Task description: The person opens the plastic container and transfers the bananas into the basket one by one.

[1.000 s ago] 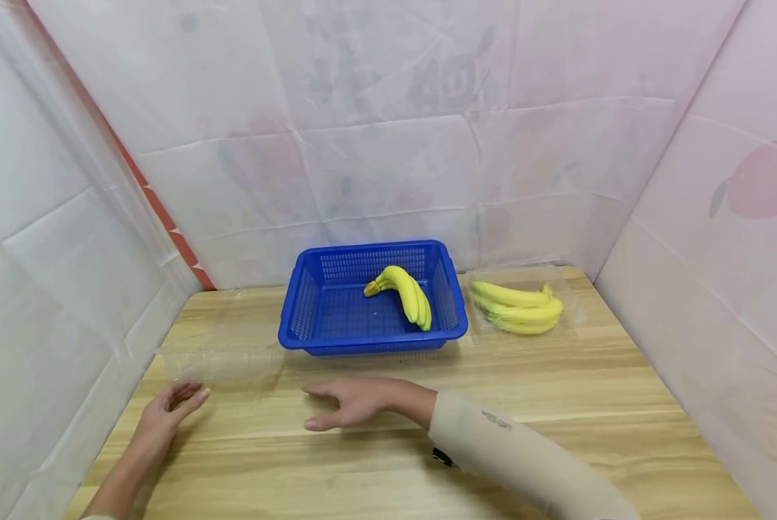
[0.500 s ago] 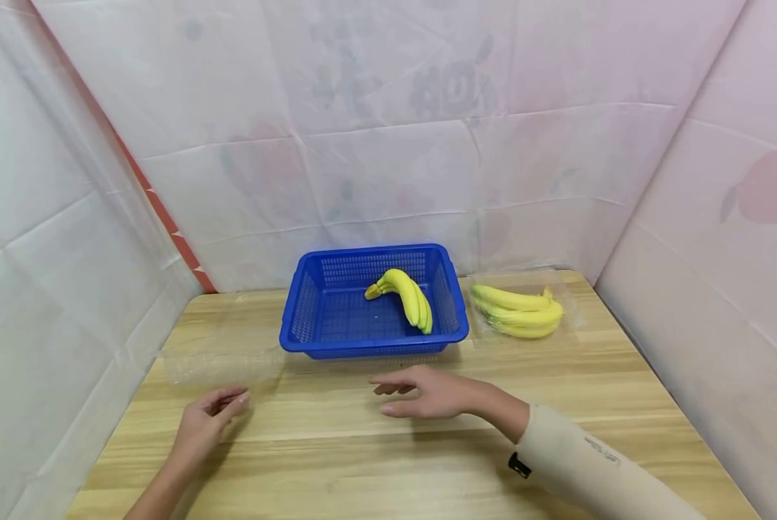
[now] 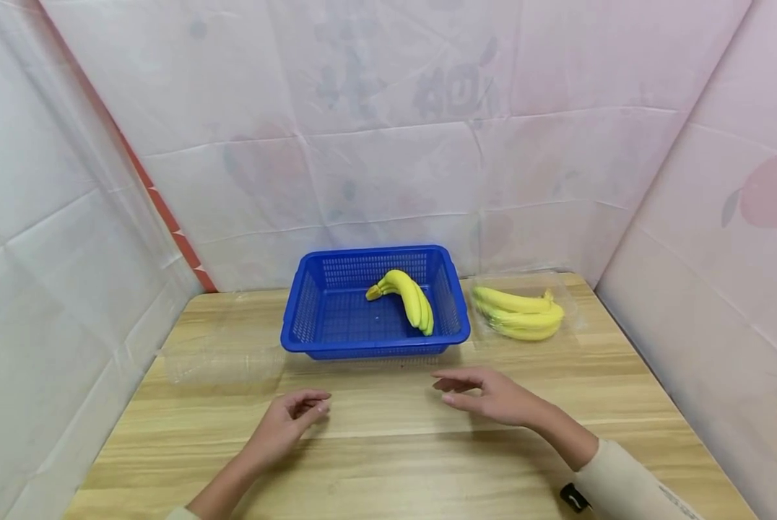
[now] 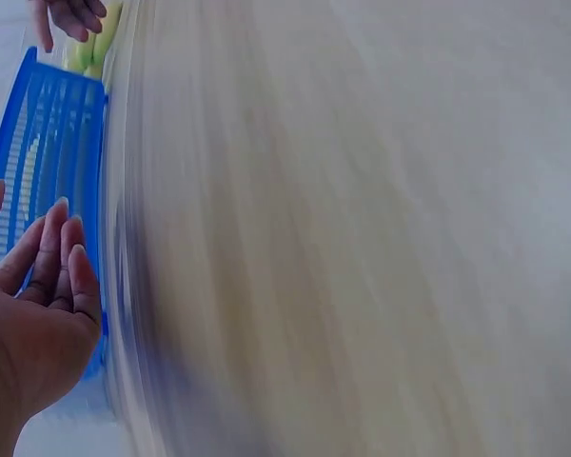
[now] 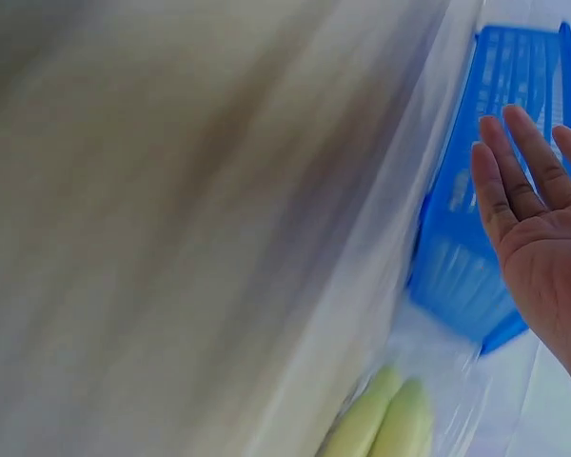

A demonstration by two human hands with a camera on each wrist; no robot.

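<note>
One blue basket stands centrally at twelve o'clock. Inside, a banana bunch lies with its long axis running ten to four o'clock, at eleven o'clock from the nearer right hand. That hand and the left hand are both unclenched, holding nothing.

Basket on table, bananas inside, container left, second bunch right

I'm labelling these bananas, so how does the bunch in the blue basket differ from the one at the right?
The basket bunch lies in the blue basket; the right bunch lies in clear plastic. From the head view, the basket bunch's stem is leftward, the right bunch's rightward. Both are yellow.
</note>
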